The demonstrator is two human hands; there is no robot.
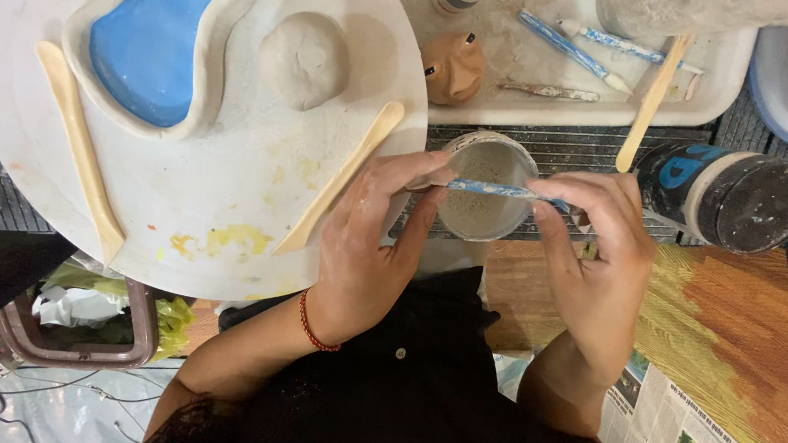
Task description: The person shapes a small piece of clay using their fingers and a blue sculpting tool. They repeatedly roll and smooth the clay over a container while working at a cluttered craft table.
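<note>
My left hand [371, 248] and my right hand [595, 258] together hold a thin blue speckled tool [492, 189] level over a small cup of grey slip [483, 187]. The left fingertips pinch its left end, and the right fingers grip its right end. Left of the hands lies a round white board [226, 188]. On the board sit a blue curvy mould wrapped in a clay wall [159, 25], a ball of grey clay [304, 57] and two wooden modelling sticks [78, 142] [341, 179].
A white tray [708, 106] at the back holds more blue speckled tools [571, 49], a small brown clay piece [452, 65] and a wooden stick [649, 106]. A dark jar [729, 196] lies on its side at the right. Newspaper [680, 427] covers the wooden floor below.
</note>
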